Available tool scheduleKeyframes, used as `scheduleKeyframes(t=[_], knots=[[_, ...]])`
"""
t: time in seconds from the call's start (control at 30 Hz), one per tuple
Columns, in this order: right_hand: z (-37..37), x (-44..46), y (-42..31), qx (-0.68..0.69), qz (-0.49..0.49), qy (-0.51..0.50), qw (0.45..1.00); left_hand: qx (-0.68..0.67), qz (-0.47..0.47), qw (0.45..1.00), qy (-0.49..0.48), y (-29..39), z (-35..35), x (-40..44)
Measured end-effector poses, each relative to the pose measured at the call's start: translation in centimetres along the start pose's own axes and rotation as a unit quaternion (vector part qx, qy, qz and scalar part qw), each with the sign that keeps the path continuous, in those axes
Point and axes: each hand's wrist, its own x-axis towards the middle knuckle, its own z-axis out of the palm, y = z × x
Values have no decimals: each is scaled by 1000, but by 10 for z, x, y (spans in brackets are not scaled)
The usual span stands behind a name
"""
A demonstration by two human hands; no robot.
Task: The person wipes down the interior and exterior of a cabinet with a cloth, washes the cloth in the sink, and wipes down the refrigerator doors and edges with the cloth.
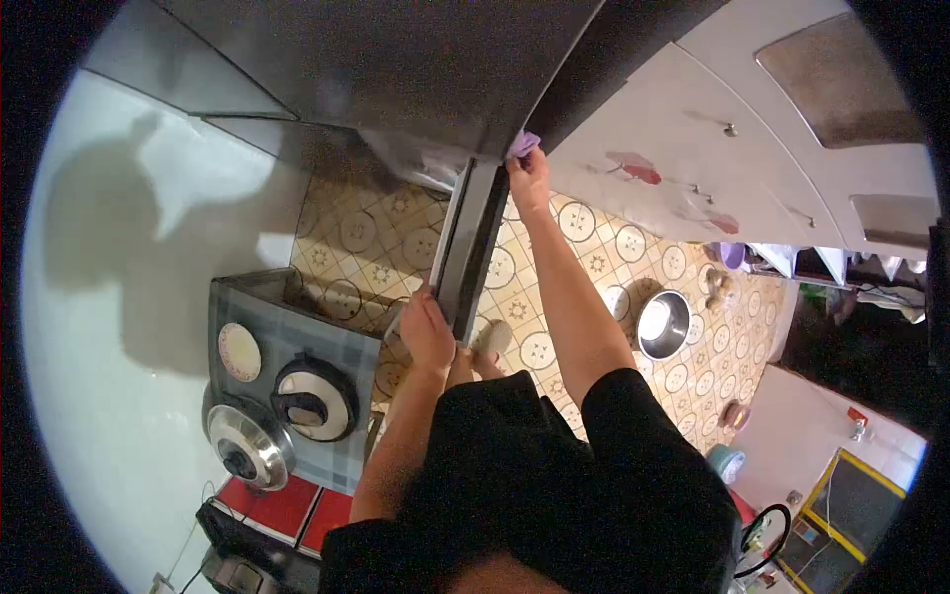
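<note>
My right hand reaches far forward, its fingers closed on a small crumpled purple cloth. The cloth touches the dark edge beside a large grey-black panel, which looks like a tall appliance or cabinet front. Closer to my body, my left hand has its fingers wrapped around the near end of a narrow door edge. This edge stands out from the panel, with a pale strip along one side and a dark one along the other. The left fingertips are partly hidden.
Left stands a cloth-covered table with a plate, a round lidded cooker and a lidded pot. A steel basin rests on the patterned tile floor. White cabinets line the right side.
</note>
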Motion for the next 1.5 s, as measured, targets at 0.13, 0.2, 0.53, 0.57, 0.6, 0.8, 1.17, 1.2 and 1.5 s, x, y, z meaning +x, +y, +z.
scheduleKeyframes(t=[0.13, 0.2, 0.53, 0.57, 0.6, 0.8, 1.17, 1.2, 1.5], knots=[[5, 32, 5, -107, -16, 32, 994, 35, 21, 999, 36, 6, 14, -13], [2, 45, 14, -9, 85, 36, 996, 24, 5, 999, 34, 12, 18, -13], [-33, -30, -10, 228, 186, -103, 950, 15, -3, 999, 37, 13, 3, -7], [-19, -29, -10, 122, 69, -75, 987, 17, -2, 999, 35, 13, 2, -7], [-11, -24, -14, 12, -50, -43, 998, 18, 1, 999, 34, 14, 2, -7], [-2, 7, -12, 50, 71, -19, 996, 8, -7, 1000, 12, 18, 2, -5], [11, -28, 8, 133, 63, 26, 989, 13, -39, 999, 6, 23, 7, -10], [9, -31, 5, 189, 93, 24, 977, 22, -44, 999, 8, 21, 7, -10], [21, 15, 27, -53, -50, 133, 988, 5, -14, 1000, 2, 12, 6, -7]])
